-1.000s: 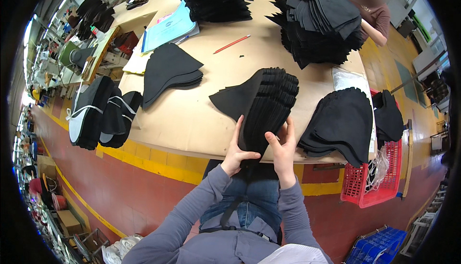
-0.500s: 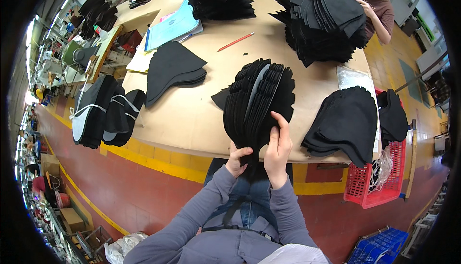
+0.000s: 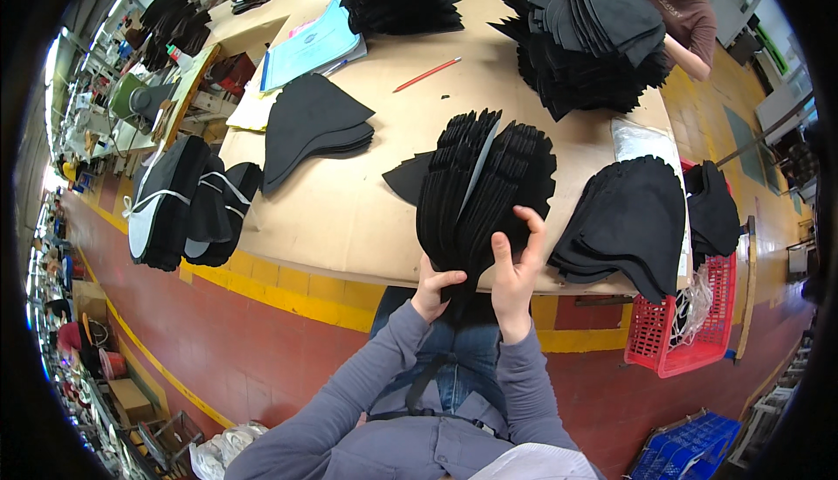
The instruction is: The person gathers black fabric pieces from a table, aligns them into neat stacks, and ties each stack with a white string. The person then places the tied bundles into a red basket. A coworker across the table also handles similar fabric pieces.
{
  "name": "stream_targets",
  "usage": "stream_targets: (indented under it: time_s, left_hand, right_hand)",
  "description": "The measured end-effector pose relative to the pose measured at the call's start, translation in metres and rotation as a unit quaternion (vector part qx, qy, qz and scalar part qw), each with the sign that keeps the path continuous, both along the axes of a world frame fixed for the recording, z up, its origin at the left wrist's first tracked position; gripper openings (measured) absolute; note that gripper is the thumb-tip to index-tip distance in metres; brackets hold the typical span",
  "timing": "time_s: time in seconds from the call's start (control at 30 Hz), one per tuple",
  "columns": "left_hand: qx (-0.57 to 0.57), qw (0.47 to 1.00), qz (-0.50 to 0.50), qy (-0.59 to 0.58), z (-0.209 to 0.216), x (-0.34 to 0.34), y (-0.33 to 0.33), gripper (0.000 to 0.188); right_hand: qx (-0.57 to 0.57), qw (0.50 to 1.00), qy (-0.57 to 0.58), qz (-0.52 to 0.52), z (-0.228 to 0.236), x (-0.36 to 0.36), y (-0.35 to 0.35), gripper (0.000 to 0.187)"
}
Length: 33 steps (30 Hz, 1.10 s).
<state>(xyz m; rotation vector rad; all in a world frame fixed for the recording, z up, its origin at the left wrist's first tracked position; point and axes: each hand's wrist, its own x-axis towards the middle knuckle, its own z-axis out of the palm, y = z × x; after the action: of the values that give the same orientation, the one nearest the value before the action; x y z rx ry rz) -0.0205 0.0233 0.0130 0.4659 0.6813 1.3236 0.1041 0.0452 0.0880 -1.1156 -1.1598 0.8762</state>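
A thick bundle of black cut fabric pieces (image 3: 454, 205) stands fanned upright at the table's near edge, with one lighter grey edge showing among the layers. My left hand (image 3: 436, 290) grips its narrow lower end, thumb across the front and the other fingers mostly hidden behind. My right hand (image 3: 517, 277) is open along the bundle's right side, thumb and forefinger apart, the fingertips at or close to the outer layers. Behind the bundle, to its left, a black pointed piece (image 3: 407, 179) lies on the table.
The tan table (image 3: 323, 231) carries a smaller black stack (image 3: 314, 122) at left, tied bundles (image 3: 166, 209) at its left edge, and another stack (image 3: 624, 218) at right. A red pencil (image 3: 426, 75) and blue folder (image 3: 310, 48) lie farther back. A red basket (image 3: 655, 340) stands right; a co-worker (image 3: 690, 22) is beyond tall piles.
The fanned bundle has shifted slightly right and its layers have spread wider. My right hand has moved a little right, its thumb and forefinger farther apart. The co-worker's hands have moved lower.
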Motion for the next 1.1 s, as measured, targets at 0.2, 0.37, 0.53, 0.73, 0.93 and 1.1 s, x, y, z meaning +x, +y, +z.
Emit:
stream_targets:
  time_s: [0.2, 0.37, 0.53, 0.73, 0.93, 1.1]
  left_hand:
    - [-0.026, 0.999, 0.001, 0.039, -0.005, 0.0, -0.003, 0.081]
    - [-0.02, 1.0, 0.017, -0.002, -0.009, 0.0, -0.003, 0.073]
    - [-0.039, 0.999, 0.006, 0.009, -0.005, -0.001, -0.004, 0.076]
    - [-0.039, 0.999, 0.015, 0.008, -0.008, -0.001, -0.004, 0.077]
    - [-0.034, 0.999, 0.015, 0.01, -0.009, -0.001, -0.003, 0.077]
    - [-0.049, 0.999, -0.005, 0.014, -0.01, -0.003, -0.004, 0.076]
  right_hand:
    - [0.017, 0.998, 0.035, -0.053, 0.014, 0.014, 0.027, 0.028]
    - [0.013, 0.997, 0.039, -0.071, 0.016, 0.016, 0.031, 0.028]
    - [0.015, 0.996, 0.002, -0.09, 0.014, 0.019, 0.031, 0.027]
    - [0.003, 0.995, 0.028, -0.093, 0.026, 0.015, 0.025, 0.01]
    - [0.086, 0.978, -0.138, -0.132, 0.019, 0.025, 0.032, 0.014]
    - [0.057, 0.975, -0.176, -0.121, 0.028, 0.026, 0.032, 0.009]
